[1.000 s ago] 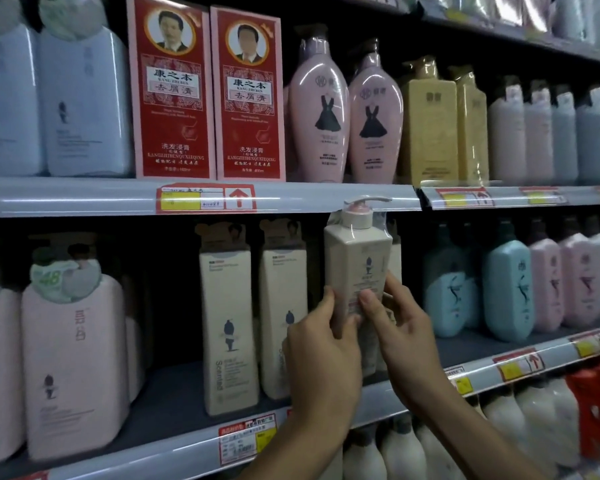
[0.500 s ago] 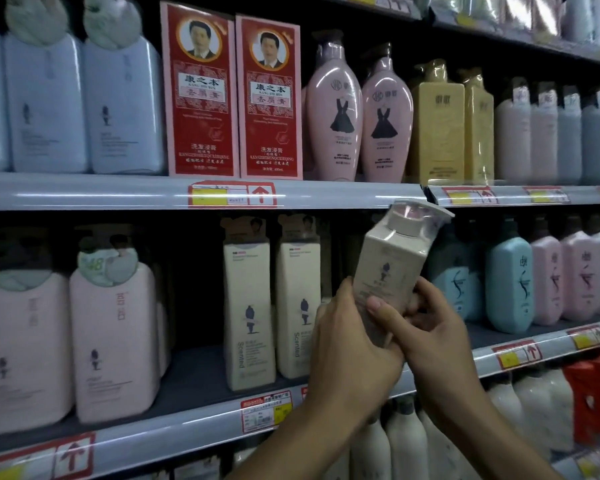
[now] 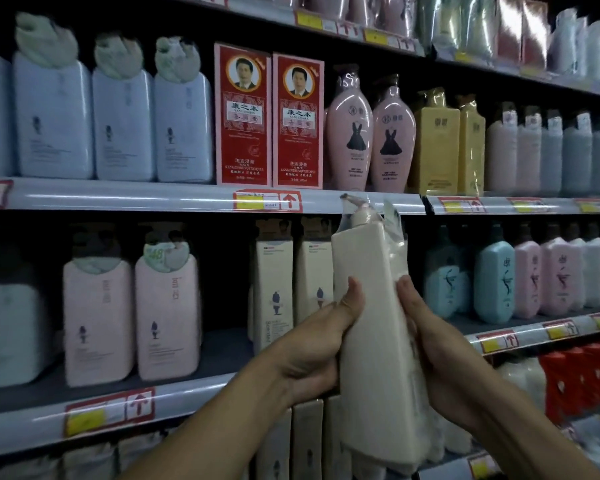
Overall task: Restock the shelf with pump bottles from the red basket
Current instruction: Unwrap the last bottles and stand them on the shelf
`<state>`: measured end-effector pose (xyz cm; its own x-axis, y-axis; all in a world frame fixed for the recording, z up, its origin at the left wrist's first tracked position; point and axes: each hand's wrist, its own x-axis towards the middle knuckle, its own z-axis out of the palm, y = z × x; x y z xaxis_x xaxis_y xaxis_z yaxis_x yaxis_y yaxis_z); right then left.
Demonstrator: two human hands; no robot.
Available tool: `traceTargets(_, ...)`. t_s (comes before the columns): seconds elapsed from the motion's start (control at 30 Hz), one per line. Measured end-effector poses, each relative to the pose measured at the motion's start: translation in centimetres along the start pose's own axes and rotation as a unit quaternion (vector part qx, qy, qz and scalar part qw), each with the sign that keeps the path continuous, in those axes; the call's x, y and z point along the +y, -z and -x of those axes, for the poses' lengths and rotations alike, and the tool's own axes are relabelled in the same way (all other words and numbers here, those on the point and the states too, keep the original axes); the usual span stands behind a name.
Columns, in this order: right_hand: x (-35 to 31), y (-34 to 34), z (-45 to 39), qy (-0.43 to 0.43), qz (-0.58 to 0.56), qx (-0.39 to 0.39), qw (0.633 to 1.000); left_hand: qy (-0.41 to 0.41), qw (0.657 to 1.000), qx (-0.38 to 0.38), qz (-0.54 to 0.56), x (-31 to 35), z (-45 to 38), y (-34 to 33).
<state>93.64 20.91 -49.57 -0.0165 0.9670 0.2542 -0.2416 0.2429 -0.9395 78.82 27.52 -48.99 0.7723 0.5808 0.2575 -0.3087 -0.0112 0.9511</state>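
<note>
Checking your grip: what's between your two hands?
Head view: the cream plastic-wrapped pump bottle sits between the left hand and right hand, both gripping it.

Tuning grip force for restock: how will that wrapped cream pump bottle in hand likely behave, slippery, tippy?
The cream pump bottle wears loose clear film, so it probably slides in a light grip. Both the left hand and right hand hold it, hinting it is fairly heavy. Tall and narrow, it may tip when set down.

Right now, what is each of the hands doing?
Left hand: grips the cream pump bottle from its left side.
Right hand: grips the same bottle from its right side.
</note>
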Motion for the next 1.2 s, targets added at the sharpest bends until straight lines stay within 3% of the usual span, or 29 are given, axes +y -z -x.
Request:
traceTargets(0.1,-0.4,-0.7,0.8,0.023,-0.021,0.008,0.999,-0.019,0.992,0.036,-0.118,1.4,0.3,-0.6)
traceTargets(0.23,-0.2,-1.9,0.9,0.098,-0.033,0.078,0.992,-0.111,0.949,0.143,-0.260,1.4,0.3,-1.4)
traceTargets(0.33,0.2,-2.6,0.8,0.166,-0.023,0.135,0.977,-0.152,0.932,0.213,-0.249,0.3,0.6,-1.2)
traceTargets(0.5,1.6,-1.5,0.1,0.217,0.013,0.128,0.968,-0.160,0.919,0.163,-0.321,-1.6,1.8,0.5)
traceTargets(0.6,2.2,-0.6,-0.9,0.226,0.070,0.158,0.959,-0.206,0.891,0.210,-0.347,-3.0,1.0,-0.1)
traceTargets(0.73,1.1,1.0,-2.9,0.273,0.156,0.144,0.938,-0.228,0.887,0.247,-0.316,-3.5,-1.8,-1.0)
traceTargets(0.87,0.2,3.1,-6.0,0.312,0.172,0.135,0.925,-0.257,0.840,0.318,-0.356,-3.3,-5.6,-1.0)
traceTargets(1.2,3.8,8.0,-11.9,0.311,0.206,0.138,0.917,-0.186,0.780,0.377,-0.464,-5.7,-10.5,1.8)
